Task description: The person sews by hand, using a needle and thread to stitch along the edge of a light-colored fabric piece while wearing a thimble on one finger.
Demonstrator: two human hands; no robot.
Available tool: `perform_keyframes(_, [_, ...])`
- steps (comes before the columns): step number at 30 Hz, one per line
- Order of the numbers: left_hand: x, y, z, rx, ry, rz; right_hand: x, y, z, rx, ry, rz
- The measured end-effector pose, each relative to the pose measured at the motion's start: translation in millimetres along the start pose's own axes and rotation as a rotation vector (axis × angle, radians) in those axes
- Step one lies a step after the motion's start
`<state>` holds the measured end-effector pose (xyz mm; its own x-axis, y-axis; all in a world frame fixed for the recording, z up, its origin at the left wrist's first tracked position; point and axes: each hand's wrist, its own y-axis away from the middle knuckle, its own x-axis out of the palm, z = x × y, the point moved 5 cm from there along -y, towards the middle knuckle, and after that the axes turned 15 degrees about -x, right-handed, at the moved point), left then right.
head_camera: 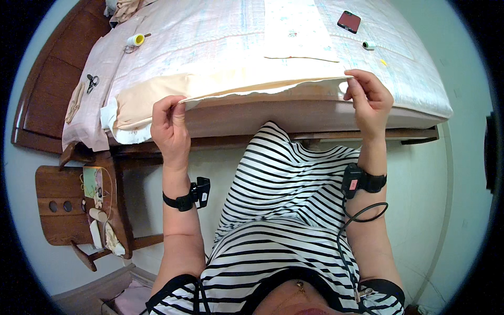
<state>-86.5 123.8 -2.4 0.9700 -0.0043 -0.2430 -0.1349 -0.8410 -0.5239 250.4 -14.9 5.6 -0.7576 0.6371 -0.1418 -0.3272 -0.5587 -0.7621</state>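
A long piece of beige fabric (157, 92) with a white layer lies along the near side of the bed. My left hand (171, 124) pinches its edge between thumb and fingers. Further right, my right hand (370, 98) grips the same edge, and the strip is stretched between both hands. A white scalloped border (136, 134) hangs at the fabric's left end, over the mattress side. Just beyond the stretched edge, a white printed cloth (299, 31) lies flat, with a dark line along its near hem.
On the bed lie a thread spool (138, 39), small black scissors (92, 83), a folded beige cloth (75, 102), a dark red phone (349, 22), a small thread reel (369, 45) and a yellow scrap (384, 62). A wooden chair (63, 189) holding sewing items stands at left. A cable (342, 236) hangs by my right arm.
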Motion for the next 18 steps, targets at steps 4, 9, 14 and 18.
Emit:
perform_keyframes(4, [-3,1,-27,0.062,0.002,-0.002,-21,13,36,0.011,-0.018,-0.045])
perform_keyframes(9, [5,-4,-88,0.234,0.196,0.072,-71,29,94,-0.094,0.023,-0.179])
perform_keyframes(14, [27,-7,-186,0.361,0.581,0.244,-153,36,151,-0.333,0.109,-0.443])
perform_keyframes(18, [37,-2,-246,0.312,0.796,0.487,-217,42,203,-0.377,0.829,-0.717])
